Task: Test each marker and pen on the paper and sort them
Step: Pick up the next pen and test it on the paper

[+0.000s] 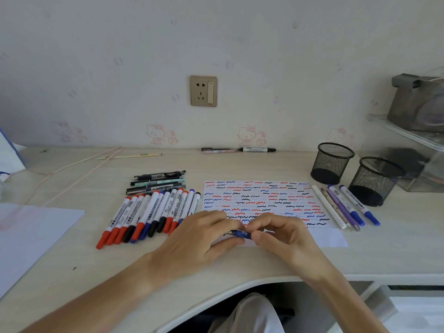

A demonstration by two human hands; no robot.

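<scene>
Lower centre of the frame: the left hand (201,233) and right hand (280,234) meet over the bottom edge of the paper (336,239), each pinching one end of a blue marker (241,234) held level between them. The fingers of both hands curl round the barrel, wrists low over the desk (216,280), forearms converging from the bottom corners. Whether the cap is coming off or going on cannot be told. Either way, the pull or push is best kept straight along the barrel, with the tip clear of the skin. Centre: the paper is nearly filled with red, blue and black squiggles. Left of it lies a fanned row of markers (149,215), with a stack of pens (157,181) behind. Right of it lie five more pens (346,206), beside two mesh cups (332,162).
</scene>
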